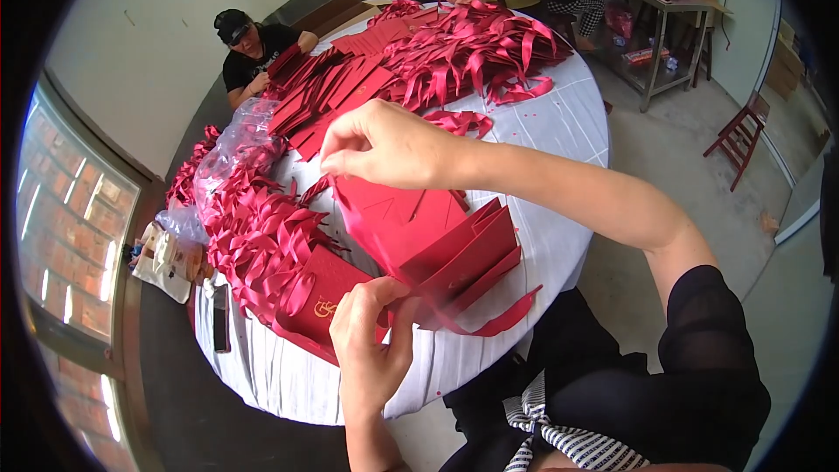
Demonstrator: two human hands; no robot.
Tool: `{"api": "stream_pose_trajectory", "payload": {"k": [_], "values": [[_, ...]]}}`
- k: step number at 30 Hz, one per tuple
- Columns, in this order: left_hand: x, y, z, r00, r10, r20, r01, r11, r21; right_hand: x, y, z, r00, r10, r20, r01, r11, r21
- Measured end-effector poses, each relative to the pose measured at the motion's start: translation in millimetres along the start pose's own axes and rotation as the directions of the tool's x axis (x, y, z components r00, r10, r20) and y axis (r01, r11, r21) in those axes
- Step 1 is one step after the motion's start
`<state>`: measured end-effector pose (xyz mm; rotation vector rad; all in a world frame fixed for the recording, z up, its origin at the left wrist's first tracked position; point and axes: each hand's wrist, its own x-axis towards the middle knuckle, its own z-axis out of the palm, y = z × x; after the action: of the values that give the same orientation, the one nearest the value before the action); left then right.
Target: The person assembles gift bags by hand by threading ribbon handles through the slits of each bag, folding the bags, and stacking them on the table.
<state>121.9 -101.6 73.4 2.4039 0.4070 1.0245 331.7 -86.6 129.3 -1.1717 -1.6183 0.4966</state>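
Note:
A red satin ribbon [360, 220] runs slanting between my two hands, partly blurred. My right hand [384, 147], reaching in across the table, is closed in a pinch on its upper end. Lower down, my left hand [371, 332] has thumb and forefinger pinched at the ribbon's lower part; the exact grip is hard to see. Just right of my left hand lie several red paper gift bags [472, 249], overlapping, with a loose ribbon tail [511, 313] beside them. Left of that hand, a red bag with gold print [322, 295] leans against a heap of ribboned bags [262, 245].
The round table wears a white cloth [568, 144]. Piles of red bags [345, 87] and ribbons [489, 44] cover its far side, beside clear plastic [240, 140]. A dark phone [221, 319] lies at the left edge. Two people work across the table. A red stool [741, 138] stands right.

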Motion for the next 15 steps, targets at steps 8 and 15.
{"api": "stream_pose_trajectory", "payload": {"k": [8,15], "values": [[2.6,-10.0,2.8,0.997,-0.06,-0.05,0.061,0.998,0.014,-115.4,-29.6,35.5,0.977,-0.114,-0.18,0.062,0.959,-0.275],[3.9,-10.6,6.2,0.993,-0.052,-0.109,0.055,0.998,0.031,-176.7,-4.7,64.1,0.976,0.19,-0.109,-0.186,0.981,0.047]]}}
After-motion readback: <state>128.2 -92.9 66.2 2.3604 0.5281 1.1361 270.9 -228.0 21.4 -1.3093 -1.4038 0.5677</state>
